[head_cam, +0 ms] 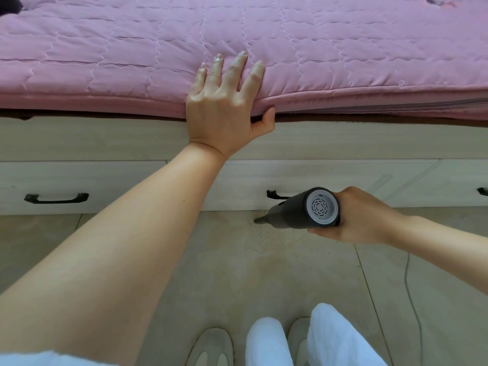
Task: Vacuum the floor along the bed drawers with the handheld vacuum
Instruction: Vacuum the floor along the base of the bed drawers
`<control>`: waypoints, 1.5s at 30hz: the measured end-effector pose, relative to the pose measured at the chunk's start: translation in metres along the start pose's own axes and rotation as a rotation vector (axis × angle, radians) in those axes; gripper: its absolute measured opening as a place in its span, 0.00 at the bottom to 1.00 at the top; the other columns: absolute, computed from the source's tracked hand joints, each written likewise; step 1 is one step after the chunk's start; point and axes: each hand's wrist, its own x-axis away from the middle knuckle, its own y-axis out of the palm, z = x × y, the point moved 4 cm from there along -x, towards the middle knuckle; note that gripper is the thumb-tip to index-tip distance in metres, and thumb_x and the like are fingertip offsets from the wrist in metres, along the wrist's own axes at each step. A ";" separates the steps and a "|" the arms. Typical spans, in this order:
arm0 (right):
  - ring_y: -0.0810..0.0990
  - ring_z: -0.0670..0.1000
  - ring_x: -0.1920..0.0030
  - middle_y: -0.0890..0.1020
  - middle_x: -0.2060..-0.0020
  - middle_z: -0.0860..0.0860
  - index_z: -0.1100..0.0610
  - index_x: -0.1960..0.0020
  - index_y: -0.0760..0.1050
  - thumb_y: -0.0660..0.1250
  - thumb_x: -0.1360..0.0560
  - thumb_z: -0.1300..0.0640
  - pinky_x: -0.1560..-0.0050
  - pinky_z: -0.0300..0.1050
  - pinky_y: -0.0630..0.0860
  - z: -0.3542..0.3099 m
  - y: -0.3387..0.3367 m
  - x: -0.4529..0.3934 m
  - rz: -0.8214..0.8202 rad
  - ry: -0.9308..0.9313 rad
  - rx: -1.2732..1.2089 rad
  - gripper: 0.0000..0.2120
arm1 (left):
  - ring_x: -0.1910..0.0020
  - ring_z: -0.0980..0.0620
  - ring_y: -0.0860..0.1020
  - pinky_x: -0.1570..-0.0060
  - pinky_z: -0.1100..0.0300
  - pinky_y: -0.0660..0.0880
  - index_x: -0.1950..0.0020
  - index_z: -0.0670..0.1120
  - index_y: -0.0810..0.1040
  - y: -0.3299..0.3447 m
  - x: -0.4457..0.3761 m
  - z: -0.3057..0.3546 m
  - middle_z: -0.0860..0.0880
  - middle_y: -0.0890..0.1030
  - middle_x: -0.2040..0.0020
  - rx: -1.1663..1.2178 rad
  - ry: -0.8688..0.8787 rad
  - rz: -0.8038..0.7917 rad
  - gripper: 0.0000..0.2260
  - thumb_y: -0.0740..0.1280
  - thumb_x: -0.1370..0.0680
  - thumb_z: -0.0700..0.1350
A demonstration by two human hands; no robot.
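My right hand (361, 216) grips a dark grey handheld vacuum (301, 211) with a pale round rear filter facing me. Its narrow nozzle tip touches the tiled floor (237, 260) just in front of the pale wooden bed drawers (343, 180), where fine dark crumbs (257, 235) are scattered. My left hand (224, 101) rests flat on the edge of the pink quilted mattress (132, 62), fingers straight on top and the thumb tucked under its edge.
Black drawer handles sit at the left (56, 198), behind the vacuum (274, 194) and at the right edge (482, 191). A thin cord (412, 299) trails over the tiles on the right. My slippered feet (211, 347) and white trouser legs (266, 342) stand below.
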 end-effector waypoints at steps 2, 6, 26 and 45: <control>0.78 0.50 0.61 0.76 0.65 0.40 0.49 0.46 0.75 0.70 0.33 0.38 0.62 0.40 0.70 0.001 0.000 0.000 0.018 -0.005 0.002 0.22 | 0.41 0.35 0.81 0.42 0.40 0.78 0.37 0.47 0.83 0.000 0.000 0.000 0.43 0.83 0.38 -0.004 -0.001 0.001 0.25 0.63 0.26 0.60; 0.74 0.47 0.65 0.73 0.67 0.38 0.51 0.46 0.75 0.71 0.33 0.39 0.64 0.37 0.66 0.000 0.004 -0.001 0.043 -0.004 -0.006 0.21 | 0.41 0.35 0.82 0.42 0.41 0.78 0.37 0.47 0.83 0.000 0.000 0.001 0.43 0.83 0.38 -0.010 -0.004 0.002 0.25 0.63 0.26 0.61; 0.80 0.51 0.61 0.82 0.62 0.45 0.48 0.49 0.75 0.69 0.33 0.37 0.61 0.47 0.76 -0.008 0.004 0.001 -0.008 -0.079 -0.048 0.19 | 0.41 0.35 0.81 0.41 0.40 0.78 0.36 0.47 0.82 0.000 0.000 0.000 0.43 0.82 0.37 -0.007 -0.001 0.001 0.25 0.63 0.25 0.61; 0.71 0.37 0.71 0.69 0.74 0.31 0.45 0.56 0.73 0.74 0.33 0.43 0.68 0.30 0.63 -0.016 0.002 0.010 -0.052 -0.101 -0.072 0.12 | 0.41 0.35 0.81 0.42 0.40 0.78 0.37 0.47 0.83 -0.001 0.001 0.000 0.43 0.83 0.38 -0.013 -0.003 0.003 0.25 0.63 0.25 0.60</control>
